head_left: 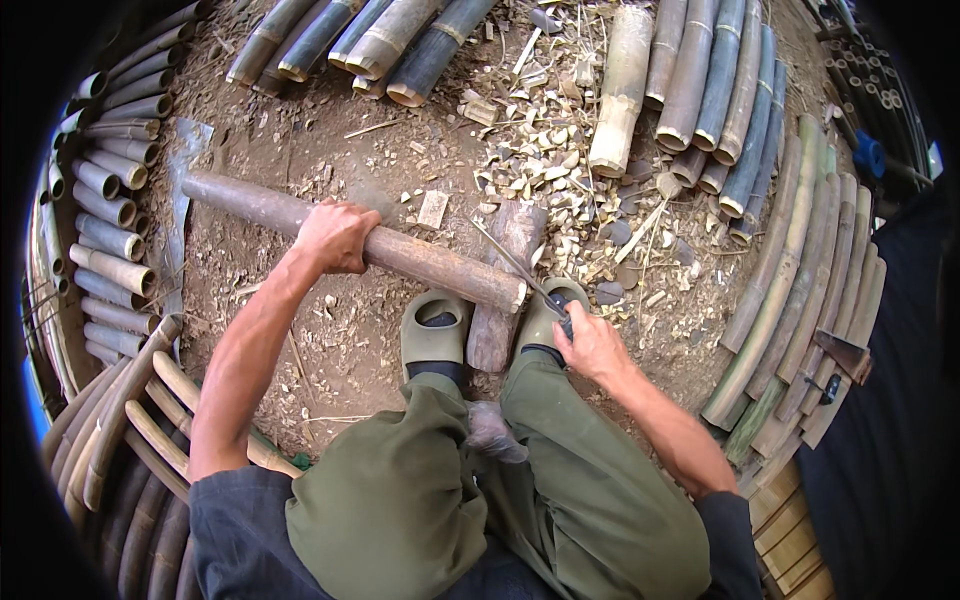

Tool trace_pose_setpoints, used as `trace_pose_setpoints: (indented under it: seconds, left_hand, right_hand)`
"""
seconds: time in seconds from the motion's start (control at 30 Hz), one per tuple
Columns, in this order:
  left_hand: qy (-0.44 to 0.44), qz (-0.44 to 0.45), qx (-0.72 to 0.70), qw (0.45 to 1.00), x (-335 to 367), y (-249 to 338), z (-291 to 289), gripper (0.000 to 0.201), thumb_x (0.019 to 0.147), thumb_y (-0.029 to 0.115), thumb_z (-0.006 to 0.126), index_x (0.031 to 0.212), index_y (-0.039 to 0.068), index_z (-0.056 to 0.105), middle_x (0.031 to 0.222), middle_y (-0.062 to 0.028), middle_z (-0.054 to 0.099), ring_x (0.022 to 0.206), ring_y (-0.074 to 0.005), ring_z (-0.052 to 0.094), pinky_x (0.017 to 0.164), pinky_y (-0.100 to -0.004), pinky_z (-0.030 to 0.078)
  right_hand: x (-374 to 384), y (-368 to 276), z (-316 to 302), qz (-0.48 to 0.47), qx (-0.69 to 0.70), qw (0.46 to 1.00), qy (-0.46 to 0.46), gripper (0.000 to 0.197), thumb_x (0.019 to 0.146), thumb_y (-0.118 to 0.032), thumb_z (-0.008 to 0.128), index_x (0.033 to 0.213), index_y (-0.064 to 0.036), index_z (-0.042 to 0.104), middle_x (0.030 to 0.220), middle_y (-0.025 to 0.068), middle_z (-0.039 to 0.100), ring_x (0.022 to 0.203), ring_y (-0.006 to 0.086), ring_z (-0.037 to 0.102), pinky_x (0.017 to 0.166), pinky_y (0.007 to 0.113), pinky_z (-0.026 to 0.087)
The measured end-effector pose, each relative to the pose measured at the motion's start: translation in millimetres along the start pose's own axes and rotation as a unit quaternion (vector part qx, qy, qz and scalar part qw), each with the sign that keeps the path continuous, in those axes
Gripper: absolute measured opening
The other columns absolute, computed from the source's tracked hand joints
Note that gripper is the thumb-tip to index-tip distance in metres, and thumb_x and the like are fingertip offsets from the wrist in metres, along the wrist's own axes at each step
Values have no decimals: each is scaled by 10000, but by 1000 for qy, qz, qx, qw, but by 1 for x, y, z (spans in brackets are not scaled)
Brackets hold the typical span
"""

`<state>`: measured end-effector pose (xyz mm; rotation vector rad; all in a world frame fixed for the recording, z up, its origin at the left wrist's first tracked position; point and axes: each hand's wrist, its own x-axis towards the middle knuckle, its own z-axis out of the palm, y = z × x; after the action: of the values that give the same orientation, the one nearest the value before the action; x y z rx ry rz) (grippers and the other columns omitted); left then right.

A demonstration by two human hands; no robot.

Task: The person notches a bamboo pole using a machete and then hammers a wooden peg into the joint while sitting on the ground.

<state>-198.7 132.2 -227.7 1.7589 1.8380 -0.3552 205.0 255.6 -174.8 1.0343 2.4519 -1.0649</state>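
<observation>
My left hand is wrapped over the middle of a long brown bamboo pole, which slopes from the upper left down toward my feet. The pole's right end, with a pale cut face, rests across a short wooden log lying between my sandals. In my right hand is the dark handle of a long-bladed knife. Its blade points up and left, just past the pole's cut end and over the log. Whether the blade touches the pole I cannot tell.
Pale wood chips cover the dirt beyond the log. Cut bamboo poles lie at the far right, with more bamboo poles at the far middle. Stacked bamboo lines the left. Split bamboo lengths and a saw are at right.
</observation>
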Motion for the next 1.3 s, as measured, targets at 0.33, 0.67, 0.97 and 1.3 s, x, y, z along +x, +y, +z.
trace_pose_setpoints:
  seconds: [0.33, 0.67, 0.97, 1.3]
  left_hand:
    - [230, 22, 32, 972, -14, 3, 24, 428, 655, 169, 779, 1048, 138, 613, 907, -46, 616, 959, -234, 626, 949, -438, 450]
    - [321, 29, 33, 946, -19, 8, 38, 433, 677, 179, 778, 1065, 102, 602, 965, -50, 646, 961, -247, 641, 938, -450, 445]
    - [393, 11, 65, 917, -21, 9, 48, 280, 777, 127, 646, 1054, 98, 610, 1028, -63, 646, 1019, -247, 622, 978, -447, 433]
    - [50, -16, -9, 999, -25, 11, -2, 776, 587, 254, 869, 1301, 138, 589, 1192, -86, 567, 1192, -267, 528, 1089, -444, 401]
  right_hand:
    - [2, 2, -1, -58, 25, 996, 66, 328, 929, -215, 662, 1103, 33, 539, 779, 240, 668, 687, 418, 691, 585, 486, 564]
    - [-2, -6, 5, -107, 36, 987, 111, 304, 912, -143, 681, 1136, 15, 548, 732, 178, 646, 592, 377, 651, 561, 411, 538]
    - [1, -48, -19, -210, 147, 941, 222, 309, 950, -240, 642, 1094, 11, 534, 738, 215, 647, 593, 357, 682, 521, 424, 555]
    - [-19, -32, -32, 47, 61, 997, 9, 374, 956, -268, 626, 1179, 9, 511, 852, 290, 671, 772, 483, 678, 670, 535, 547]
